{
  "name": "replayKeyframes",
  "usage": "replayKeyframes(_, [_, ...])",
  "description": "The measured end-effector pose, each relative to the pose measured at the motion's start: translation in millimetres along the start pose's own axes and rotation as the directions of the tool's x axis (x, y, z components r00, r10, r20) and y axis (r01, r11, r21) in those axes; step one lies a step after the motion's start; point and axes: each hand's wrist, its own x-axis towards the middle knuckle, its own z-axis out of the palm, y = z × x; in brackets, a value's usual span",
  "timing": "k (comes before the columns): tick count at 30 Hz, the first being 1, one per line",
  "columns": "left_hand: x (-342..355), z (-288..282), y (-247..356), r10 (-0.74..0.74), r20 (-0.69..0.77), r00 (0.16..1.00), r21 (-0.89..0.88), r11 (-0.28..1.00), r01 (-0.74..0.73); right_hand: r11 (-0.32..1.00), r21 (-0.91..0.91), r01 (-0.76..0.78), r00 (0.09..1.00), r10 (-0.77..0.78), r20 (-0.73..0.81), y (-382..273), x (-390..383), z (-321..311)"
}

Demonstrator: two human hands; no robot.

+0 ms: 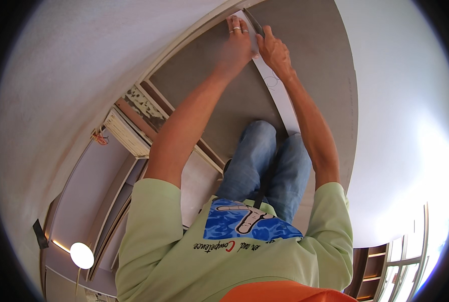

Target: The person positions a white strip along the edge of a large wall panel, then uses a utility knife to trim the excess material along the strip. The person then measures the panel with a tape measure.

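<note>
Lying partly under the left hand (238, 46) is a white strip (276, 90).

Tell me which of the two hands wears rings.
The left hand, the one resting on the white strip: pale rings show on it. The right hand, gripping a dark-bladed tool, shows none.

White strip (274, 86) is showing a smooth, low-sheen face, plastic or laminate, can't tell which; running in from the far edge of the grey board (317, 55). Board is reading matt, smooth. Blade (253, 22) at that far edge is looking like dull dark metal. Rings (237, 29) are glinting, silvery metal. Past the board's right edge, pale surface (393, 126) is throwing glossy glare. Jeans (258, 151) are showing faded denim; shirt (234, 272) is looking like matt cloth.
</note>
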Motion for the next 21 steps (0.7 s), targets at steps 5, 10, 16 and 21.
replayKeyframes(5, [-2.2, 1.9, -1.8, -0.008, -0.002, 1.0, 0.009, 1.0, 0.008, 1.0, -0.015, 0.021, 1.0, -0.021, -0.017, -2.8, -0.1, 4.8])
replayKeyframes(10, [-1.1, 4.3, -3.5, 0.015, -0.037, 0.999, 0.024, 1.0, -0.014, 0.996, -0.076, 0.054, 0.996, -0.059, -0.06, -5.3, 2.9, 7.2])
replayKeyframes(16, [-0.2, 5.6, -0.4, 0.021, -0.066, 0.998, 0.05, 0.999, -0.018, 0.981, -0.169, 0.099, 0.994, -0.107, -0.035, -3.9, 8.8, 2.9])
replayKeyframes(21, [0.9, 3.8, 0.6, -0.011, -0.021, 1.0, 0.03, 0.999, 0.012, 0.953, -0.288, 0.095, 0.994, -0.107, -0.025, 43.6, -66.4, 5.2])
